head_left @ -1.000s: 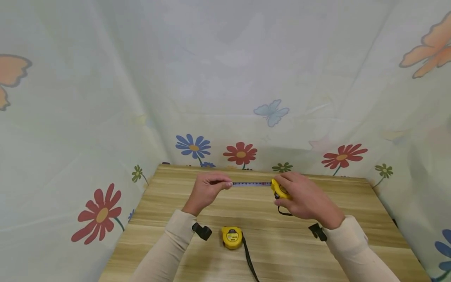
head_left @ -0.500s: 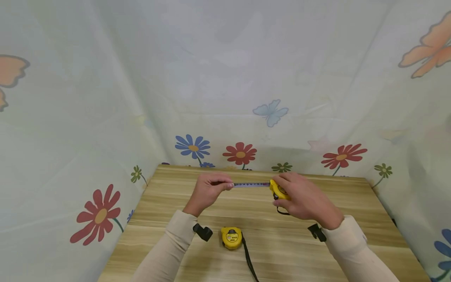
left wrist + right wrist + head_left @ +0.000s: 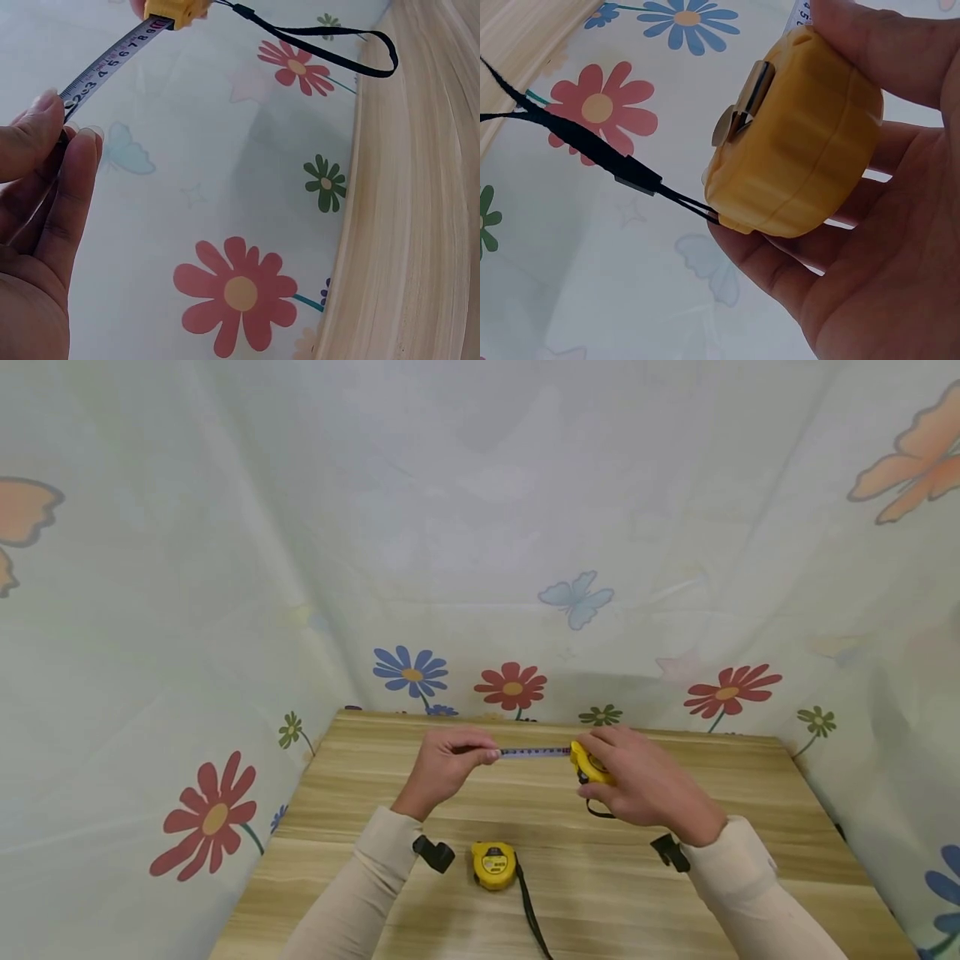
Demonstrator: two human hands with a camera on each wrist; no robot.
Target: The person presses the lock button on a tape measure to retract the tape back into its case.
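My right hand (image 3: 648,777) grips a yellow tape measure (image 3: 799,142) by its case, thumb on one side and fingers round the other. From the case a short length of printed blade (image 3: 536,752) runs straight across to my left hand (image 3: 447,766). There the thumb and fingers pinch the blade's free end, plain in the left wrist view, where the blade (image 3: 112,61) shows numbers. A black wrist strap (image 3: 577,139) hangs from the held case. Nearer me, a second yellow tape measure (image 3: 493,866) lies on the table, touched by neither hand.
The wood-grain table (image 3: 360,735) ends at the back against a pale curtain (image 3: 465,527) printed with flowers and butterflies, which also hangs at both sides. The second tape measure's black strap (image 3: 529,910) trails toward the front edge.
My right hand and the tape measure have moved slightly left toward my left hand, so the blade between them is a little shorter. The second tape measure has stayed put.
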